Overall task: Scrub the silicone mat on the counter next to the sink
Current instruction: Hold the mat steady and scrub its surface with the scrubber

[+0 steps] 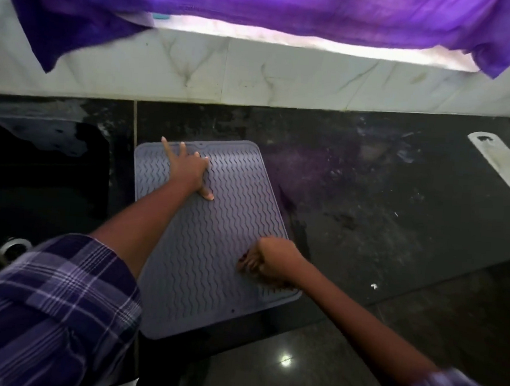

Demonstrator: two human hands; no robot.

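A grey silicone mat (222, 220) with a wavy ribbed pattern lies flat on the dark counter, just right of the sink; its near edge overhangs the counter's front. My left hand (189, 168) presses flat on the mat's far part, fingers spread. My right hand (269, 261) is closed over a small dark scrubber (245, 259) that shows only at the fingertips, pressed onto the mat near its right front corner.
A black sink (39, 179) with a metal drain (14, 248) lies to the left. The dark stone counter (380, 215) stretches right, smeared and wet, with a white flat tool (500, 161) at far right. A marble backsplash (285, 75) and purple curtain (288, 13) stand behind.
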